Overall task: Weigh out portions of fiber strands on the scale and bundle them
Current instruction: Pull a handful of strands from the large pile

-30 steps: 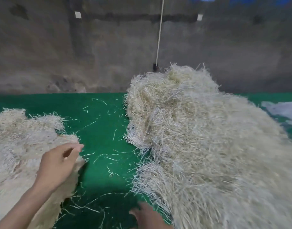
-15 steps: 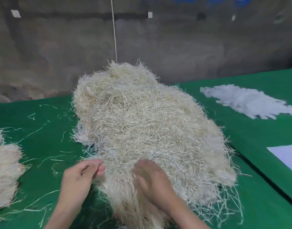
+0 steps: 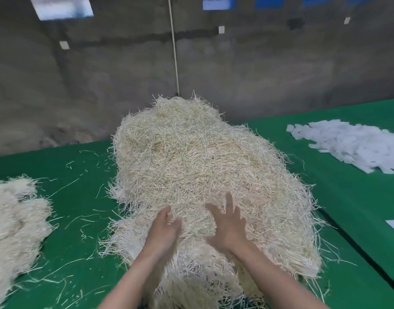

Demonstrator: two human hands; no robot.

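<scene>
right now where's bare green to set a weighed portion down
Best: green cloth between the big fiber pile and the smaller pile at left, only stray strands there. Another green band lies between the big pile and the white paper slips at right. The middle is crowded: left hand and right hand are on it.

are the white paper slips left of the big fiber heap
No, the white paper slips lie to the right of the big fiber heap, on the green table.

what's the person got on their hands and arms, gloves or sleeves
Nothing worn: the left hand and right hand have no gloves, and both forearms are uncovered down to the frame edge, no sleeves or watch. Blur could hide a ring.
</scene>
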